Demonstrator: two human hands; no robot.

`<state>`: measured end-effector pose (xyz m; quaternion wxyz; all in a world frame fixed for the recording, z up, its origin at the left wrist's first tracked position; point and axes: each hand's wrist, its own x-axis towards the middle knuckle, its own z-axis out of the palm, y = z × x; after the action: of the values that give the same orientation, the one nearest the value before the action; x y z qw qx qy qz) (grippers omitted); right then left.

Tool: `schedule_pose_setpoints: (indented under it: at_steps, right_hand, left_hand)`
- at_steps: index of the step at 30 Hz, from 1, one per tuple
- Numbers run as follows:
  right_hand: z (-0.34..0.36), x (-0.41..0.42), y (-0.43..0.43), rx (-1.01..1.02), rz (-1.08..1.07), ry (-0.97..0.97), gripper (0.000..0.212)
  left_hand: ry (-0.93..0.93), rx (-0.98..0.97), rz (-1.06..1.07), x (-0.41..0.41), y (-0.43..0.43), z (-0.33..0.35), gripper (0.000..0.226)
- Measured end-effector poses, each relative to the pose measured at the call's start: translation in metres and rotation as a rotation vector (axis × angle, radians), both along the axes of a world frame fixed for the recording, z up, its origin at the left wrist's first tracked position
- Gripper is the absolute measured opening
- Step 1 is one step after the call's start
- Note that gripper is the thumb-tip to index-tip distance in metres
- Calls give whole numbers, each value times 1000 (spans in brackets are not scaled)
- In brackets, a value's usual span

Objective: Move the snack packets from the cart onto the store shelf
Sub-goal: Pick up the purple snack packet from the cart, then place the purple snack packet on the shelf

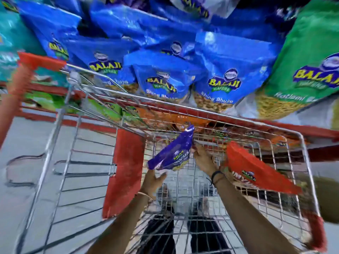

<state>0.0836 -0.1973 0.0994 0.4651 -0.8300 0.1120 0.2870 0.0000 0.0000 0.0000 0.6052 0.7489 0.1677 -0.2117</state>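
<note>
While both hands reach down into the wire basket, the left hand's fingers (pixel 161 176) curl loosely under the lower edge of a glossy purple foil snack packet (pixel 171 154), cupping rather than clenching it, and the right hand's fingers (pixel 197 150) press against the packet's right side near its upper half; motion blur hides whether they pinch the foil or only steady it. Held tilted between the left hand (pixel 153 182) and the right hand (pixel 204 159), the packet has one crimped corner pointing up toward the shelf. It looks puffed with air, so it is probably very light, soft and easily crushed, with a slick skin that could slide from a loose hold; the flat sealed edges at top and bottom seem the safest places to grip, sparing the brittle contents. Just right of the right wrist, a red foil snack packet (pixel 256 168) rests slanted against the side of the silver wire shopping cart with red plastic corner guards (pixel 126 169), and is not touching either hand. Beyond the cart's far rim, the red-edged store shelf (pixel 319 133) carries orange packets (pixel 183 119) at cart level, with blue stand-up pouches (pixel 161 83) and a green pouch (pixel 310 66) crowded above.
</note>
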Motion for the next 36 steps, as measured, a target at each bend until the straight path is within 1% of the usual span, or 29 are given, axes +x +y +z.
schedule_pose_setpoints:
  at_steps: [2, 3, 4, 5, 6, 8, 10, 12, 14, 17, 18, 19, 20, 22, 25, 27, 28, 29, 30, 31, 33, 36]
  right_hand:
    - [-16, 8, 2, 80, -2, -24, 39]
    - [-28, 10, 1, 101, -10, -29, 39]
    - [-33, 12, 0, 103, -17, -34, 38]
    - [-43, 12, -1, 106, -34, -33, 38]
    - [-48, 12, -3, 108, -46, -29, 37]
    - [-51, 14, -5, 133, -73, -40, 35]
    - [-54, 16, -6, 116, -155, -7, 31]
    - [-54, 15, -5, 134, -210, -52, 26]
    - [-59, 12, -5, 155, -241, -79, 22]
    - [-56, 2, -4, 164, -261, -71, 5]
    - [-54, -1, -4, 183, -284, -75, 7]
    - [-45, -3, -4, 198, -303, -90, 15]
    - [-32, -5, -3, 210, -309, -105, 21]
    - [1, -11, -3, 235, -325, -130, 26]
    - [42, -20, -5, 282, -385, -188, 26]
    - [73, -26, -8, 299, -425, -236, 21]
    - [92, -28, -10, 341, -461, -271, 20]
    - [105, -30, -12, 375, -479, -335, 20]
    - [120, -32, -15, 392, -479, -386, 19]
    - [133, -33, -17, 399, -470, -423, 17]
    - [163, -34, -24, 454, -460, -473, 17]
    - [211, -28, -35, 528, -471, -516, 19]
  left_hand:
    - [-17, 60, -16, 4, -7, 1, 71]
    - [-44, 75, -2, 4, -12, 2, 77]
    - [-16, 52, 40, 3, -16, 1, 84]
    - [-24, 38, 75, 1, -19, -3, 84]
    - [-15, 40, 100, 0, -22, -6, 78]
    - [16, 27, 157, 1, -27, -15, 55]
    - [57, 43, 245, 6, -33, -18, 38]
    - [58, 53, 342, 9, -37, -23, 35]
    - [55, 15, 454, 14, -38, -29, 36]
    - [118, -41, 518, 25, -34, -26, 19]
    - [129, -41, 513, 29, -31, -21, 25]
    - [136, -25, 490, 30, -29, -15, 30]
    - [123, -22, 463, 31, -28, -3, 29]
    - [95, -48, 424, 32, -27, 28, 23]
    - [37, -163, 493, 38, -35, 87, 25]
    - [-18, -241, 532, 42, -39, 127, 26]
    - [-47, -266, 534, 43, -41, 146, 26]
    - [-63, -232, 512, 45, -42, 160, 25]
    - [-107, -153, 472, 47, -43, 177, 24]
    - [-194, -85, 439, 49, -45, 194, 24]
    - [-370, -67, 438, 57, -50, 231, 24]
    - [-503, -59, 386, 65, -60, 295, 19]
